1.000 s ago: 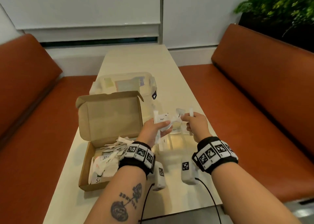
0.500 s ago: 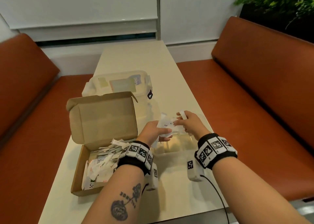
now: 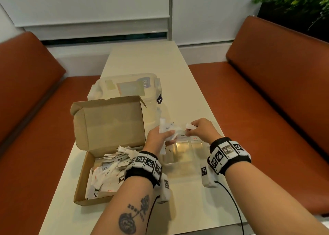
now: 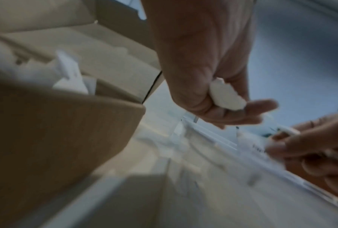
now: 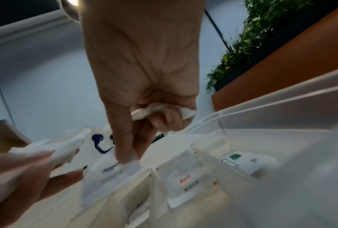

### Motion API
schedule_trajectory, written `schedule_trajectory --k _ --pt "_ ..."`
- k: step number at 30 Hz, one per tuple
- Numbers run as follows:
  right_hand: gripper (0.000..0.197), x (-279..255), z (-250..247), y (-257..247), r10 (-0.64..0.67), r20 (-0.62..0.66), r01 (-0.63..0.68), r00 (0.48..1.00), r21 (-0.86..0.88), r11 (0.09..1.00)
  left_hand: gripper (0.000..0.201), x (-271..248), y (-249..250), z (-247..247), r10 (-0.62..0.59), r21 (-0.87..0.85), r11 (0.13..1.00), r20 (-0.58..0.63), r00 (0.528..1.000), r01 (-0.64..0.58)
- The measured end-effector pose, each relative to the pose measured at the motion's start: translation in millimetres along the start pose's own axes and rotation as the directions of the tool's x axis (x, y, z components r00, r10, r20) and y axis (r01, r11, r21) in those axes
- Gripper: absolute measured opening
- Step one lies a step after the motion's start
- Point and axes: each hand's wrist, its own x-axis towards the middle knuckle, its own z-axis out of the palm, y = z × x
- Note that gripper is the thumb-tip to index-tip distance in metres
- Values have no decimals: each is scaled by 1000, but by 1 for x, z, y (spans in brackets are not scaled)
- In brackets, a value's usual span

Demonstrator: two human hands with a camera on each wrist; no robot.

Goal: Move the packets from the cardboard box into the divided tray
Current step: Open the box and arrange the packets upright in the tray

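Two hands work over the clear divided tray in the head view: the left hand grips a bunch of white packets, the right hand pinches one, while more fill the cardboard box. The left wrist view is blurred. In the right wrist view the pinched packet hangs above a compartment beside one reading "Salt". Sorting is underway; next, I judge, release it there.
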Motion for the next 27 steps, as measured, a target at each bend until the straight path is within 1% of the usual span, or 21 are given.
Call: schedule_trajectory --k 2,4,6,10,12,14,16,20,23,24,27 --pt "16 5 7 0 5 -28 -7 1000 -70 998 15 4 -2 -2 16 -111 994 -80 997 -25" --pt "19 9 15 0 30 -64 -37 998 -114 993 19 9 -5 -6 13 -169 985 -123 992 -34" --pt "20 12 23 0 54 -98 -69 994 -153 986 23 11 -7 -8 6 -184 982 -135 991 -31" --pt "37 15 36 4 95 -195 -133 976 -189 973 22 13 -10 -9 -8 -179 984 -128 992 -15" --pt "37 15 40 6 97 -225 -145 969 -207 967 20 14 -10 -10 -13 -175 985 -119 993 -8" --pt "30 14 43 5 88 -242 -145 966 -232 962 19 15 -10 -11 -17 -174 985 -108 994 -2" --pt "22 13 46 4 73 -245 -141 967 -273 952 18 14 -10 -11 -18 -166 986 -94 995 2" --pt "16 12 52 0 22 -217 -103 976 -368 924 15 14 -9 -11 -14 -166 986 -73 997 2" --pt "11 12 52 0 -20 -218 -68 976 -391 918 16 14 -9 -11 -12 -167 986 -66 998 1" --pt "12 12 52 0 -31 -210 -57 977 -401 914 16 14 -8 -11 -12 -166 986 -65 998 1" --pt "26 12 53 0 -42 -177 -37 983 -420 907 16 13 -8 -10 -6 -149 989 -70 998 -5"
